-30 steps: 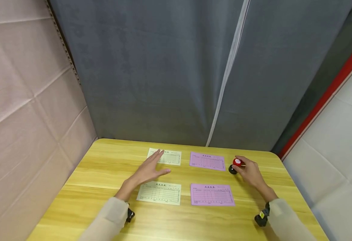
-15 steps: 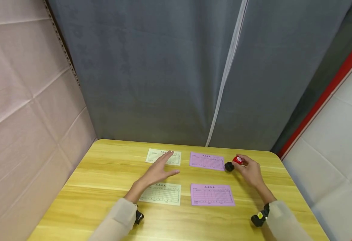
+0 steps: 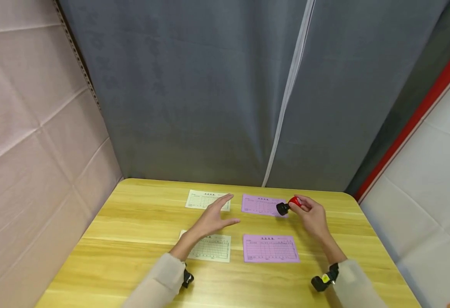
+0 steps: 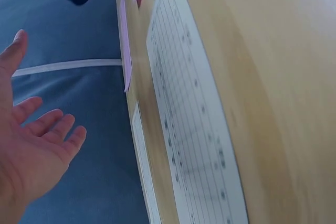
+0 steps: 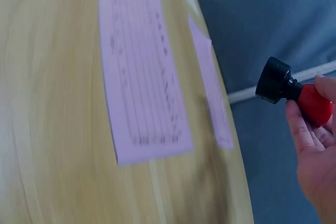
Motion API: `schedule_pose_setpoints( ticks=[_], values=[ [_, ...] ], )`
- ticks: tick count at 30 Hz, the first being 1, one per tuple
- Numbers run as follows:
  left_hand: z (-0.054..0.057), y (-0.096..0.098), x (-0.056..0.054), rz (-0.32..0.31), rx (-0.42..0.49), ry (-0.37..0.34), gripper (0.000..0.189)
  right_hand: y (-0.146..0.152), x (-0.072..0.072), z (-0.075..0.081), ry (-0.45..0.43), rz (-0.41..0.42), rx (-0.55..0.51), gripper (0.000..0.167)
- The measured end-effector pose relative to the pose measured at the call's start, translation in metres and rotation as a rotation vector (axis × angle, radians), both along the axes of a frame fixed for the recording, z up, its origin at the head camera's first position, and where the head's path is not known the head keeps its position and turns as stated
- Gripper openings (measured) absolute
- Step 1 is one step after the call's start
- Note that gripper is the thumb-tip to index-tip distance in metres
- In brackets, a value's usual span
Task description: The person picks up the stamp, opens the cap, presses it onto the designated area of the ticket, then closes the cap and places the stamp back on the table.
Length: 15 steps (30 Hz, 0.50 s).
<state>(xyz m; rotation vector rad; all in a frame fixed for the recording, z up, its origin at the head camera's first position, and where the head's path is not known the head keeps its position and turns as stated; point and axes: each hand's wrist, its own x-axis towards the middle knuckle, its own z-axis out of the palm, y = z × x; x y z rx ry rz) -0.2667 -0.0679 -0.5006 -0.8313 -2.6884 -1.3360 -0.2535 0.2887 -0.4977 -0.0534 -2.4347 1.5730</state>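
My right hand (image 3: 314, 216) pinches a stamp (image 3: 282, 208) by its red knob, with the black round end tilted down to the left. In the head view, that end overlaps the right edge of the far purple form (image 3: 259, 204). The right wrist view shows the stamp (image 5: 275, 80) raised over the table, fingers and thumb around the knob. My left hand (image 3: 210, 219) hovers with fingers extended and thumb apart, holding nothing. Under it lie the far pale green form (image 3: 197, 199) and the near pale green form (image 3: 214, 249), both partly covered in the head view.
A near purple form (image 3: 271, 249) lies to the right of the near green one. All sit on a wood-grain table (image 3: 132, 239). A grey curtain (image 3: 194, 94) hangs behind the far edge, with pale cloth walls (image 3: 36, 171) at the sides.
My right hand has moved left with the stamp, which has tipped so its black end reaches over the far purple form. My left hand has drifted right, fingers still extended.
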Motion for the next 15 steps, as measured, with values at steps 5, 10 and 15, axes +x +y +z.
schedule_pose_setpoints(
  ticks=[5,10,15],
  values=[
    [-0.001,0.011,0.000,-0.013,0.075,0.009,0.085,-0.017,0.001,0.004,0.006,0.019,-0.125,0.053],
    [0.000,0.021,0.002,-0.031,0.160,-0.009,0.081,-0.034,0.000,0.005,0.011,0.059,-0.249,0.049],
    [0.002,0.030,0.004,-0.027,0.221,-0.028,0.078,-0.050,0.000,0.009,0.006,0.103,-0.346,0.047]
  ],
)
